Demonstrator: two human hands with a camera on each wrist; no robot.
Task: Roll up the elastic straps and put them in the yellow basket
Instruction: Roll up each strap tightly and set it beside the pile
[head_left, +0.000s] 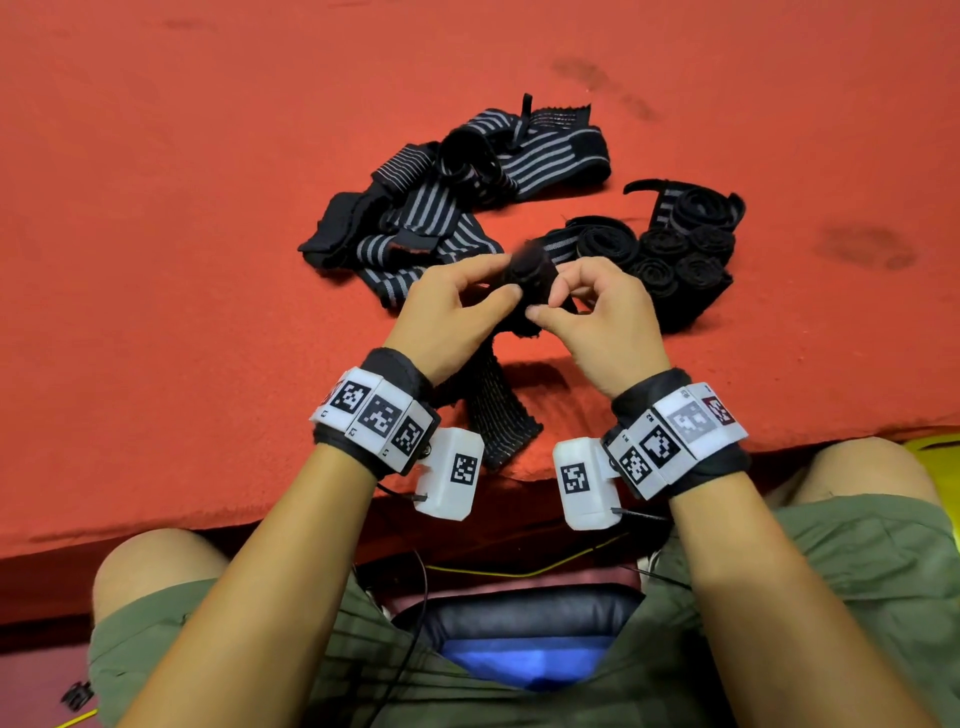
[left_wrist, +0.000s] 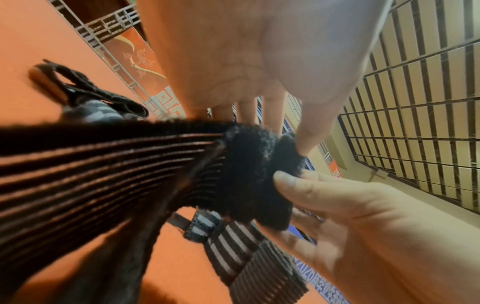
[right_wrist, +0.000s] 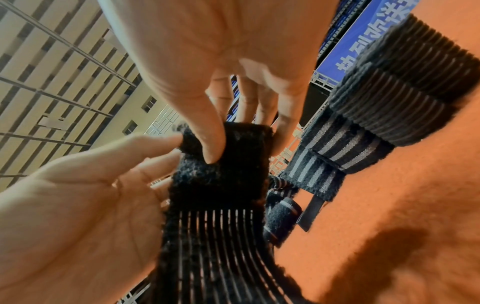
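While both hands meet above the near middle of the red cloth-covered table (head_left: 156, 260), they hold one black elastic strap (head_left: 501, 415) between them. Its fuzzy black end (head_left: 530, 280) is curled over into the start of a roll, and the striped tail hangs down toward the person and lies over the near edge of the table. The left hand (head_left: 452, 317) pinches the left side of the curled end between thumb and fingers; the right hand (head_left: 597, 317) pinches the right side, its thumb pressed onto the fuzzy patch in the right wrist view and its fingers curled behind. The two hands are close together, thumbs almost touching, each clamped on the strap. Farther out on the table, to the left and beyond the hands, lies a loose heap of unrolled straps (head_left: 457, 182), black with grey stripes, tangled over one another. To the right of the hands, rolled straps (head_left: 680, 249) sit bunched side by side, their spiral ends facing up. A sliver of yellow (head_left: 935, 447) shows at the far right edge, below the table's near edge; whether it is the basket cannot be told.
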